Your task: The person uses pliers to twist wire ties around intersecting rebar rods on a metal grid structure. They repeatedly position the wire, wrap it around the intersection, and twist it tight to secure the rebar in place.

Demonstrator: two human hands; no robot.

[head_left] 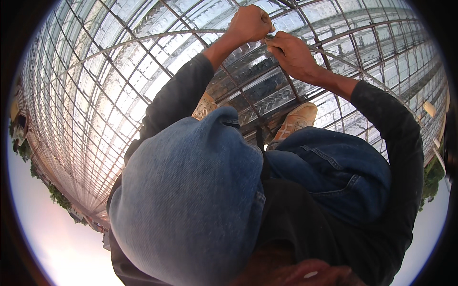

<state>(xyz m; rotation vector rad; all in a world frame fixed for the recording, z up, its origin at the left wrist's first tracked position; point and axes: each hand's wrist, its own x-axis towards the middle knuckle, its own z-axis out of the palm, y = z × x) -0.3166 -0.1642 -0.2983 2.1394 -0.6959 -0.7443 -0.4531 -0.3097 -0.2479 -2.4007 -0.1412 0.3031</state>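
Person squats on a grid of steel bars (119, 86) laid over shiny ribbed metal sheeting (267, 90). Both hands meet at one bar crossing, near the top of the view.

Left hand (249, 23): fingers curled into a near fist, closed on something small at the crossing; the object itself is hidden, probably a thin tie wire (270, 36), of which only a short grey sliver shows between the hands. Right hand (292, 53): fingers pinched together at the same spot, touching the left.

Step in hand, as judged: fastening or twisting a tie at this crossing. Next move likely calls for a firm pinch and a turn of the wrist, with the bars kept seated against each other.

Materials: bars thin, round, dark, rust-tinged; sheeting bright, corrugated, reflective. Jeans (191, 190) coarse blue denim, sleeves dark knit, shoes (296, 121) tan with pale soles, resting on the bars.
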